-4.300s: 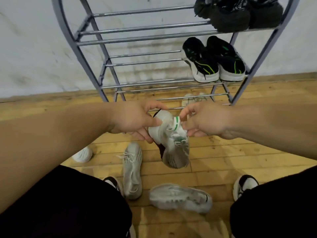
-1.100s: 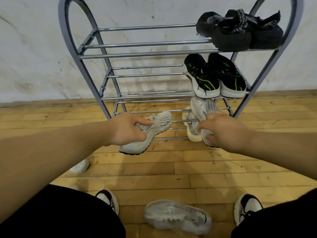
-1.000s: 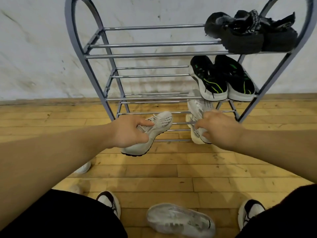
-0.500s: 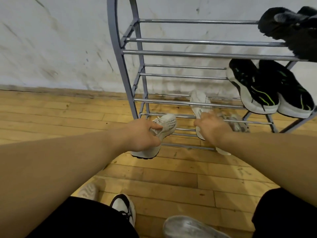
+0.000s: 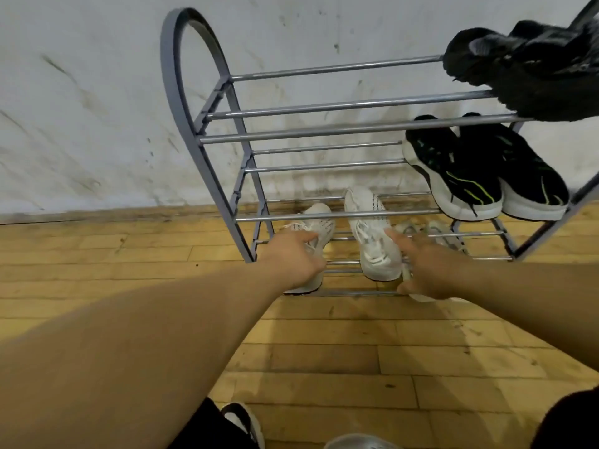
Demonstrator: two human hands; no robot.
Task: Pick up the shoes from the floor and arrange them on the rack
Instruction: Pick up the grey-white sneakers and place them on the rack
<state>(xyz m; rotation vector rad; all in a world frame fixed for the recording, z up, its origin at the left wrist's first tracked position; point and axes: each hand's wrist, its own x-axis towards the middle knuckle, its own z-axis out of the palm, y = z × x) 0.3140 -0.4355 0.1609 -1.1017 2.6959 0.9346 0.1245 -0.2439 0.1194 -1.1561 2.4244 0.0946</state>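
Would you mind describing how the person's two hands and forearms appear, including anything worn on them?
Both the left hand and the right hand are bare: no gloves, rings, watch or bracelets show. The forearms are bare too, with no sleeve visible anywhere along them up to the frame's edge.

My single head view looked forward and down, close over the rack [image 5: 207, 147] and floor [image 5: 324, 351], slightly tilted

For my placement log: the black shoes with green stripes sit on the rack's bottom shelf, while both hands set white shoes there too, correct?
Not quite. The head view shows the black shoes with green stripes on the middle shelf of the rack. The left hand and right hand do set white shoes on the bottom shelf.
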